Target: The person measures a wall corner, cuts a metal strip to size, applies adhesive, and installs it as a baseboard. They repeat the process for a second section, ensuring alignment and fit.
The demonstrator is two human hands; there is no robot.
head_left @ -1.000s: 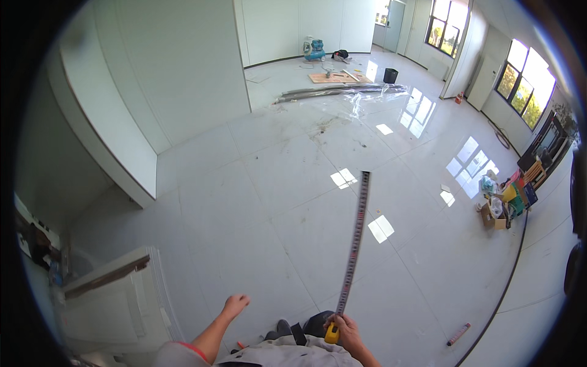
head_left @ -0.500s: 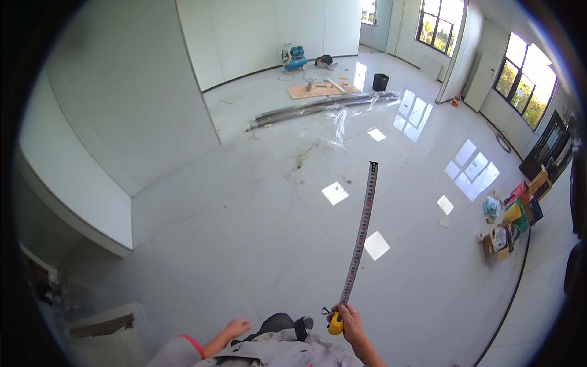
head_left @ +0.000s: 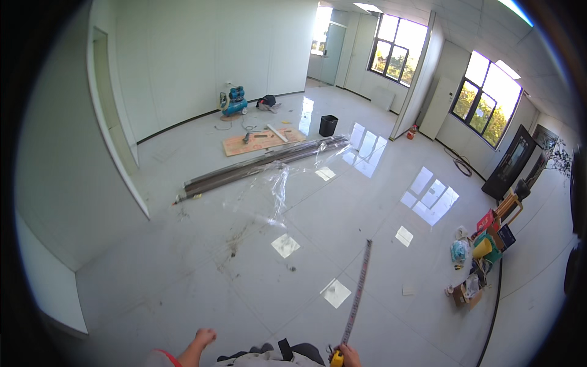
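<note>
While the right hand [head_left: 346,355] grips a yellow tape measure [head_left: 337,359], its stiff metal blade [head_left: 358,292] juts over glossy tiles [head_left: 293,244]; left hand [head_left: 205,336] fisted.

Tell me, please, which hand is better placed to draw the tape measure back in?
Probably the right hand: it holds the yellow tape measure, its blade stretched forward. The left hand is closed, apart and empty.

We see a glossy white tiled floor [head_left: 183,263] carrying long metal profiles [head_left: 263,162], loose plastic sheeting [head_left: 278,186], a board [head_left: 263,140], a black bin [head_left: 328,125] and a blue compressor [head_left: 233,101]
</note>
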